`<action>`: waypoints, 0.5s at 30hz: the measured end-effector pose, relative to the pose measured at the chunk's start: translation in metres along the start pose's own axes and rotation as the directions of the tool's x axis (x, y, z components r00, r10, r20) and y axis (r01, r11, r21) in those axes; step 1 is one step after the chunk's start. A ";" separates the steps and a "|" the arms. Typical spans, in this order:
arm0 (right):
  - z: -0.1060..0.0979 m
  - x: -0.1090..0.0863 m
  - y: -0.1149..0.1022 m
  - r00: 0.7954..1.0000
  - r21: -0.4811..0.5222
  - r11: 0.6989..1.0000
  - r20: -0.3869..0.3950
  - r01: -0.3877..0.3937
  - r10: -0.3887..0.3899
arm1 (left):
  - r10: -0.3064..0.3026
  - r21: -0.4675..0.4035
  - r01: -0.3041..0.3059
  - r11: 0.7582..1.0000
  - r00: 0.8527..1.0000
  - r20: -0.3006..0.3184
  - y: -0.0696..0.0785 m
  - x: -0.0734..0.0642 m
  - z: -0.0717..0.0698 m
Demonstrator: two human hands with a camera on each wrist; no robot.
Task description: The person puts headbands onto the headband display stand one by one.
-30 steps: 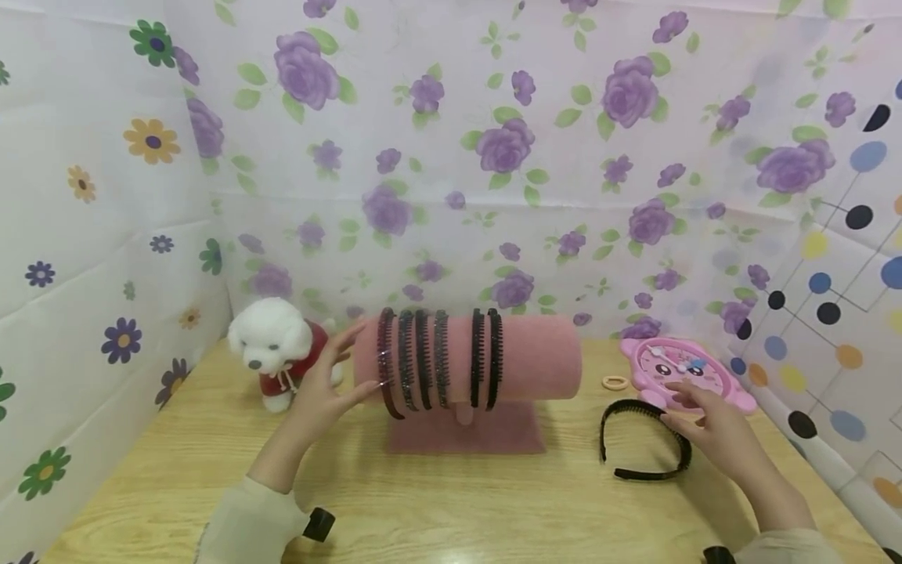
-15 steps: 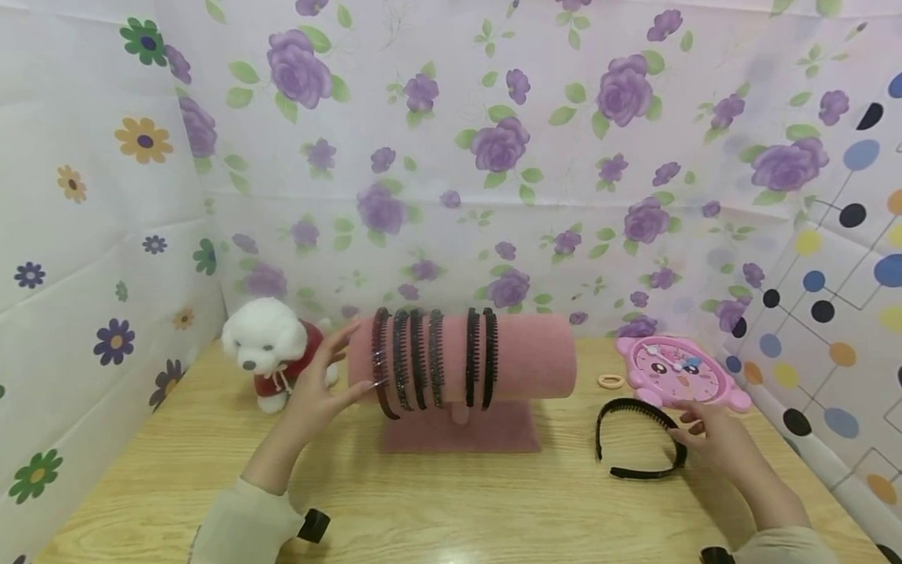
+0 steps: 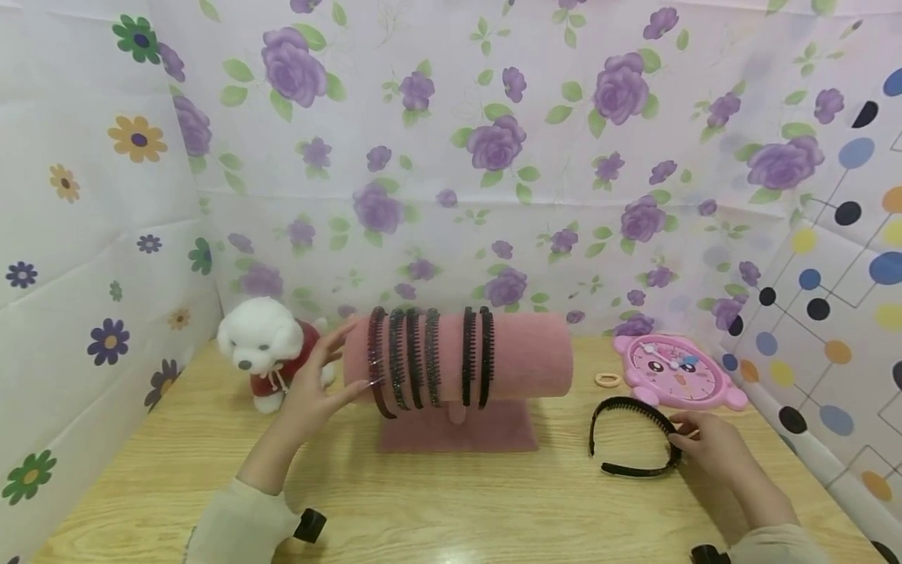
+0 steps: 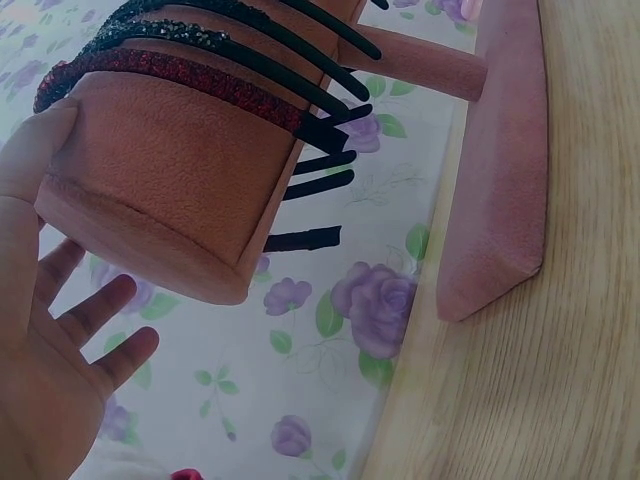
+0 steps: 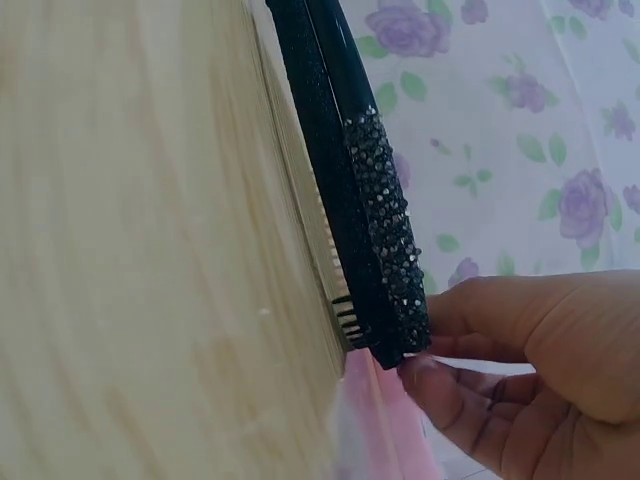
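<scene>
A pink velvet headband stand [image 3: 532, 352], a horizontal roll on a base [image 3: 493, 435], carries several black toothed headbands. The leftmost headband [image 4: 190, 80] glitters dark red. My left hand [image 3: 310, 399] rests at the roll's left end, thumb in front near the red band. Its other fingers spread loosely around the end [image 4: 50, 380]. Over the table on the right, my right hand [image 3: 715, 446] pinches the right side of another black headband [image 3: 634, 471] between thumb and fingers. Up close, that headband [image 5: 385, 220] shows grey sparkling stones outside and comb teeth inside.
Behind the left hand sits a white plush dog [image 3: 261, 337] in red clothing. A pink cartoon clock [image 3: 680, 376] lies at the back right, beside a small beige ring [image 3: 607, 380]. The wooden table [image 3: 437, 509] is bounded by patterned cloth walls.
My right hand has come down from over the clock to the loose headband's right side and now pinches it. My left hand stays at the roll's end. The head view has shifted slightly.
</scene>
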State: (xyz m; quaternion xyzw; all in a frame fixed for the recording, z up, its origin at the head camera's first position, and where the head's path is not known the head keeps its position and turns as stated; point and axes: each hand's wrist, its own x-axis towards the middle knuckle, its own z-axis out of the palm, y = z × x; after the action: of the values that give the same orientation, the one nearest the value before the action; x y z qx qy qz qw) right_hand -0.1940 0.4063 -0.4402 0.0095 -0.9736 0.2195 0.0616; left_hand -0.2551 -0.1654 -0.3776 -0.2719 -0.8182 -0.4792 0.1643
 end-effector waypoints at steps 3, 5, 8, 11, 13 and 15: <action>0.001 0.000 0.000 0.999 -0.002 1.000 0.015 -0.029 0.029 | -0.016 -0.001 0.016 1.000 1.000 0.004 0.000 0.000 -0.001; 0.001 0.000 0.000 0.999 0.002 0.999 0.018 -0.039 0.039 | -0.018 -0.003 0.018 1.000 1.000 0.005 0.000 0.000 -0.001; 0.001 0.000 -0.001 0.999 -0.014 0.999 0.001 -0.039 0.039 | -0.012 -0.003 0.012 1.000 1.000 0.003 0.000 0.000 0.000; 0.000 0.000 -0.003 0.999 -0.023 0.999 -0.015 -0.041 0.041 | -0.005 -0.003 0.005 1.000 1.000 0.000 -0.001 0.001 0.000; 0.000 0.000 -0.004 0.999 -0.024 0.999 -0.024 -0.043 0.042 | -0.004 -0.005 0.004 1.000 1.000 0.000 -0.001 0.000 0.000; -0.001 -0.001 -0.005 0.999 -0.017 0.999 -0.029 -0.046 0.045 | -0.001 -0.007 0.001 1.000 1.000 0.000 -0.001 0.001 0.000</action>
State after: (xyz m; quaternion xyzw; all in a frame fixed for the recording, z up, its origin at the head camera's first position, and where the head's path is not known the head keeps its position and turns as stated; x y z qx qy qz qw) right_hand -0.1930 0.4022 -0.4377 -0.0164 -0.9744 0.2126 0.0707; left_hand -0.2562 -0.1657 -0.3779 -0.2719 -0.8168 -0.4820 0.1630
